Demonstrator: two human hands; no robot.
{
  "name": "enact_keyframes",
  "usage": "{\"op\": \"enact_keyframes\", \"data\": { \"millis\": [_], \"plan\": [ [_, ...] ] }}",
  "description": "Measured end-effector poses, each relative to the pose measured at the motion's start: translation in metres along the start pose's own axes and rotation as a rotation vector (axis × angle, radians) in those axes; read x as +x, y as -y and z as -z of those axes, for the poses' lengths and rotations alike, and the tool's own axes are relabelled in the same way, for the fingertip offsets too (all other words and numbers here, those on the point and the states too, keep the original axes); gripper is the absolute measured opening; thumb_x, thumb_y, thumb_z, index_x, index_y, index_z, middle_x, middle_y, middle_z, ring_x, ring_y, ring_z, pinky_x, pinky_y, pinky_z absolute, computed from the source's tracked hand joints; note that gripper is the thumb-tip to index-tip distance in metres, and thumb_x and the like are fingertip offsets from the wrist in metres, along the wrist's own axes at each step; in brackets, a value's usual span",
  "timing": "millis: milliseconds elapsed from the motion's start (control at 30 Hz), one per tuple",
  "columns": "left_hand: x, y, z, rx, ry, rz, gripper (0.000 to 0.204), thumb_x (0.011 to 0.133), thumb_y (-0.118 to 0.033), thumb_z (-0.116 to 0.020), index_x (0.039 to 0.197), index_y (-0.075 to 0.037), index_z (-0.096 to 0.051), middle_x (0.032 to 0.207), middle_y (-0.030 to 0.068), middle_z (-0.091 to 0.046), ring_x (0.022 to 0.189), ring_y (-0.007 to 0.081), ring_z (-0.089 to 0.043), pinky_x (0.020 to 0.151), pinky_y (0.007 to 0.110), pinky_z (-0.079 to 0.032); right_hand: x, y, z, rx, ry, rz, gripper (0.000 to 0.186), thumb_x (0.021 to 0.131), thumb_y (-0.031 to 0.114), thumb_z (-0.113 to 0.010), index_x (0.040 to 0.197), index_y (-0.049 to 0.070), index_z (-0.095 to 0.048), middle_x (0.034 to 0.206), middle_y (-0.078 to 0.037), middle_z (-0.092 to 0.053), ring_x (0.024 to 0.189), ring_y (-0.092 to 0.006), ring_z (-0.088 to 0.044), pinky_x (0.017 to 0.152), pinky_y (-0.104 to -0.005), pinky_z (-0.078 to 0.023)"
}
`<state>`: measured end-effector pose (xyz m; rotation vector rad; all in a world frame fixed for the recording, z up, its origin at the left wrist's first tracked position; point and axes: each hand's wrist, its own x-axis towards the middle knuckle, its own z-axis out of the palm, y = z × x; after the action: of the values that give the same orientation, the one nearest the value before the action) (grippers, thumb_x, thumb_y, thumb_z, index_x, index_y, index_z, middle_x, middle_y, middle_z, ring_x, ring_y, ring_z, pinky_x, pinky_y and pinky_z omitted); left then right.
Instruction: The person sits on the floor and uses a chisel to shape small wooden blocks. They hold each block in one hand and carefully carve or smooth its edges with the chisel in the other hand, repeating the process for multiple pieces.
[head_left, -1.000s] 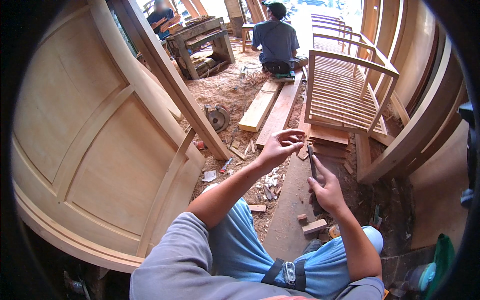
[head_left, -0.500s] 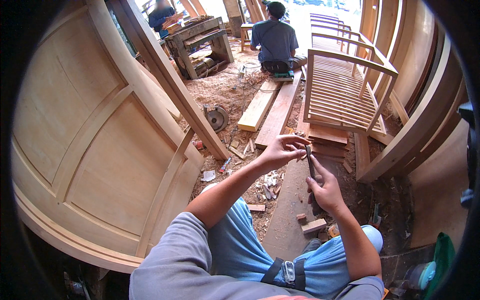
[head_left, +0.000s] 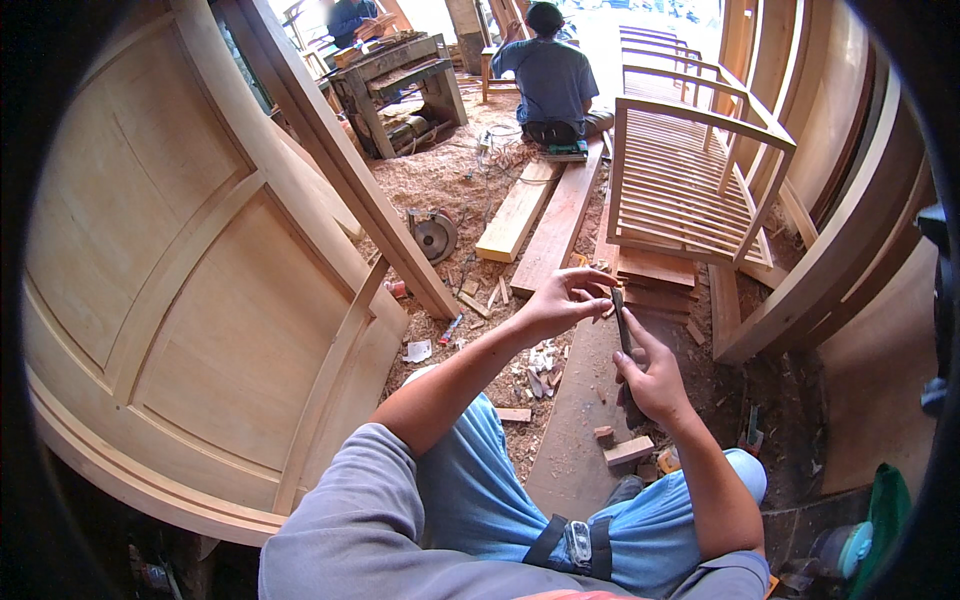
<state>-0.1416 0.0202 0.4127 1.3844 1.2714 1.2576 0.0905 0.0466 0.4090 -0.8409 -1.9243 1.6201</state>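
Item: dark bar (head_left: 620, 317), slim, held up between the hands above the board (head_left: 570, 445); upper end tipped slightly left.
Step in hand, as judged: handling the bar's upper end.
Next move, as judged: calls for a firm right grip and light left fingertips.
Right hand (head_left: 655, 385): closed round the bar, index finger laid along it; forearm rising from lower right, elbow bent.
Left hand (head_left: 560, 303): fingers curled, thumb and fingertips at the bar's upper end; whether they pinch it, cannot tell. Forearm slanting up from lower left.
Adjacent: block (head_left: 628, 451), on the board below the right hand.
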Motion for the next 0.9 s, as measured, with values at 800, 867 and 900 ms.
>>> {"op": "enact_keyframes", "data": {
  "millis": [800, 867, 900],
  "plan": [
    [0.0, 0.0027, 0.0003, 0.055, -0.035, 0.0, 0.042, 0.092, -0.021, -0.082, 0.128, -0.005, -0.07, 0.103, 0.0013, -0.071, 0.087, 0.0063, -0.067, 0.074, 0.022, -0.055, -0.0023, 0.0004, 0.0039, 0.013, 0.006, 0.017, 0.067, 0.097, 0.006, -0.062, 0.16, 0.018, -0.04, 0.073, -0.004, -0.065, 0.058, -0.007, -0.056, 0.052, -0.0304, -0.051],
    [0.0006, 0.0025, 0.0007, 0.057, -0.03, -0.013, 0.041, 0.092, -0.021, -0.082, 0.128, -0.005, -0.07, 0.103, 0.0018, -0.071, 0.087, 0.0064, -0.067, 0.074, 0.022, -0.055, -0.0019, 0.0008, 0.0037, -0.013, -0.002, 0.038, 0.067, 0.097, 0.006, -0.062, 0.16, 0.018, -0.04, 0.073, -0.004, -0.065, 0.058, -0.0073, -0.056, 0.051, -0.0308, -0.051],
    [0.0008, 0.0025, 0.0008, 0.065, -0.032, 0.004, 0.041, 0.092, -0.021, -0.081, 0.128, -0.005, -0.07, 0.104, 0.0021, -0.071, 0.087, 0.0065, -0.067, 0.074, 0.022, -0.055, -0.0015, 0.0007, 0.0035, -0.021, -0.003, 0.031, 0.068, 0.097, 0.006, -0.062, 0.16, 0.018, -0.04, 0.073, -0.004, -0.065, 0.057, -0.0074, -0.056, 0.051, -0.031, -0.051]
  ]
}}
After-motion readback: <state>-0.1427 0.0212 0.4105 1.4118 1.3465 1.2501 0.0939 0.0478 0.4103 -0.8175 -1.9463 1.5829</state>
